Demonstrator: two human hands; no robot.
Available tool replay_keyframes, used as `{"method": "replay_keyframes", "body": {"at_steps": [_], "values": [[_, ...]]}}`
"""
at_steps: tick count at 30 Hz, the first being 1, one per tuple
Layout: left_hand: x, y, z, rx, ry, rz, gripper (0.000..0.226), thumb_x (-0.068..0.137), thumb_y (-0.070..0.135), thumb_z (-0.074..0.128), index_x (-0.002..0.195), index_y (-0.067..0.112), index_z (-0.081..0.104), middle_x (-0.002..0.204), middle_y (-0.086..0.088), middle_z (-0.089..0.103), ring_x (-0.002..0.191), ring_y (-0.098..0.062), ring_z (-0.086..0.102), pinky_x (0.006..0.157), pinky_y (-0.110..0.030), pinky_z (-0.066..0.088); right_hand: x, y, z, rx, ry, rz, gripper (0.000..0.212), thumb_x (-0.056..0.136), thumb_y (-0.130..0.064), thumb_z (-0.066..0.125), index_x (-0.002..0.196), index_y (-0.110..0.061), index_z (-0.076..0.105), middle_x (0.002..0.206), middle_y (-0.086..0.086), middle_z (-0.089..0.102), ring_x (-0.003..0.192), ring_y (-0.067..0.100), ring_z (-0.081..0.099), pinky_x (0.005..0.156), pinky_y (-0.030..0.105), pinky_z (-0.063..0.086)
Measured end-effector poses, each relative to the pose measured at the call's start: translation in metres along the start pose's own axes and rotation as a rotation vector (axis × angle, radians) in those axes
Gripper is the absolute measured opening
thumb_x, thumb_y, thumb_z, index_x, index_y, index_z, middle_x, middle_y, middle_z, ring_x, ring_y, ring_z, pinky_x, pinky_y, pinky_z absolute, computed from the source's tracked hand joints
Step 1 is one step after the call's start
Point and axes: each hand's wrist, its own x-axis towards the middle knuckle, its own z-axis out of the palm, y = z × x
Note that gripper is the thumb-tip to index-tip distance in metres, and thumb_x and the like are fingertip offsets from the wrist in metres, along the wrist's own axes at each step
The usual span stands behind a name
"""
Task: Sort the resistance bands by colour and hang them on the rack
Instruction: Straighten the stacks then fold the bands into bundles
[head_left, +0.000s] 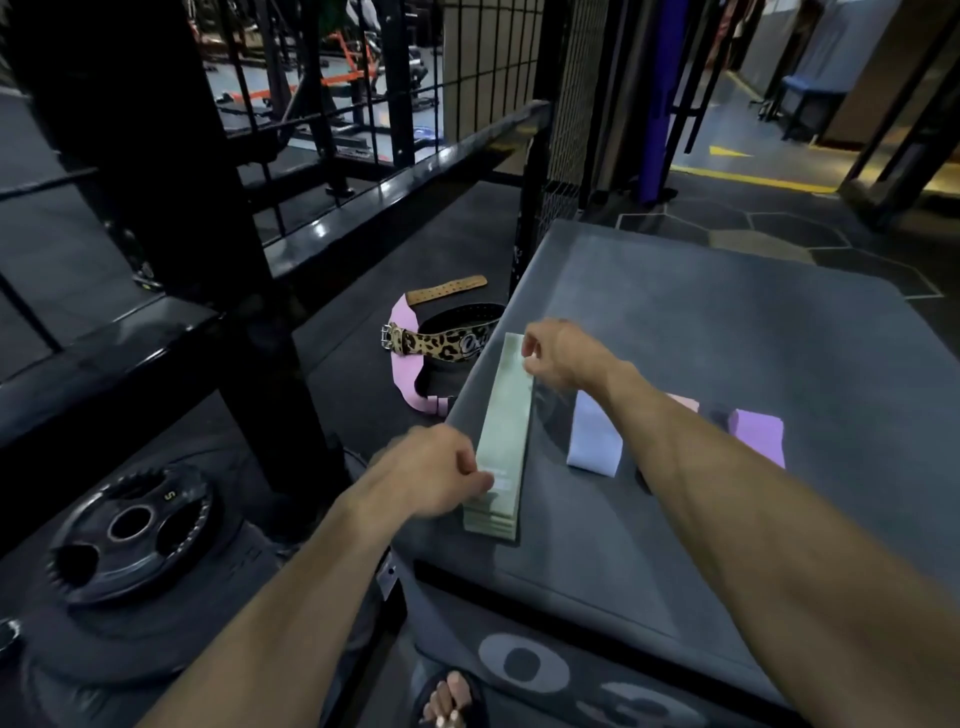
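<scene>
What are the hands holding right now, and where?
Both hold the flat pale green resistance band: left hand pinches its near end, right hand its far end.

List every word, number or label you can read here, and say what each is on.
"5": on the black weight plate lying on the floor.
"0" and part of a "3": large grey numerals on the near side of the grey box.
White script on the leopard-print belt: too blurred to read.
Label on the green bands: unreadable.

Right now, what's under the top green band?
More green bands, edges layered at the near end of the stack on the grey plyo box. The count is unclear. Left hand and right hand pinch the top green band at both ends.
</scene>
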Motion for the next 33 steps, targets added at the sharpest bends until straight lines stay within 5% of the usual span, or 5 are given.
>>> {"method": "replay_keyframes", "body": {"at_steps": [10, 16, 21, 27, 33], "values": [[0.024, -0.007, 0.001, -0.006, -0.126, 0.034, 0.027, 0.075, 0.061, 0.076, 0.074, 0.039, 0.059, 0.095, 0.011, 0.067, 0.093, -0.017, 0.064, 0.085, -0.038, 0.056, 0.058, -0.001, 0.024, 0.022, -0.152, 0.113, 0.045, 0.096, -0.027, 0.051, 0.138, -0.010, 0.052, 0.139, 0.015, 0.057, 0.123, 0.035, 0.055, 0.100, 0.038, 0.047], [0.026, -0.014, 0.005, -0.049, -0.146, 0.100, 0.029, 0.073, 0.056, 0.079, 0.082, 0.033, 0.064, 0.086, 0.014, 0.068, 0.083, -0.009, 0.065, 0.081, -0.037, 0.057, 0.065, 0.002, 0.008, 0.108, -0.228, 0.193, 0.030, 0.077, -0.026, 0.068, 0.103, -0.012, 0.064, 0.106, 0.010, 0.069, 0.092, 0.029, 0.066, 0.083, 0.041, 0.059], [0.025, -0.014, 0.004, -0.075, -0.144, 0.120, 0.027, 0.076, 0.053, 0.080, 0.081, 0.032, 0.063, 0.084, 0.015, 0.068, 0.081, -0.007, 0.064, 0.073, -0.030, 0.053, 0.063, 0.002, 0.014, 0.166, -0.227, 0.190, 0.037, 0.079, -0.026, 0.071, 0.111, -0.011, 0.059, 0.110, 0.008, 0.062, 0.098, 0.029, 0.064, 0.088, 0.045, 0.058], [0.026, -0.012, 0.004, -0.073, -0.154, 0.123, 0.026, 0.077, 0.050, 0.081, 0.082, 0.030, 0.064, 0.084, 0.013, 0.068, 0.081, -0.008, 0.064, 0.072, -0.030, 0.052, 0.055, 0.011, 0.007, 0.301, -0.141, 0.146, 0.021, 0.080, -0.023, 0.078, 0.090, -0.017, 0.060, 0.090, 0.002, 0.066, 0.080, 0.018, 0.063, 0.064, 0.029, 0.049], [0.024, -0.012, 0.002, -0.089, -0.143, 0.132, 0.025, 0.077, 0.048, 0.082, 0.081, 0.029, 0.065, 0.082, 0.016, 0.067, 0.080, -0.004, 0.063, 0.068, -0.026, 0.049, 0.038, 0.009, -0.023, 0.321, 0.002, 0.006, 0.018, 0.078, -0.022, 0.083, 0.083, -0.020, 0.066, 0.081, -0.001, 0.067, 0.074, 0.015, 0.062, 0.060, 0.024, 0.045]]}}
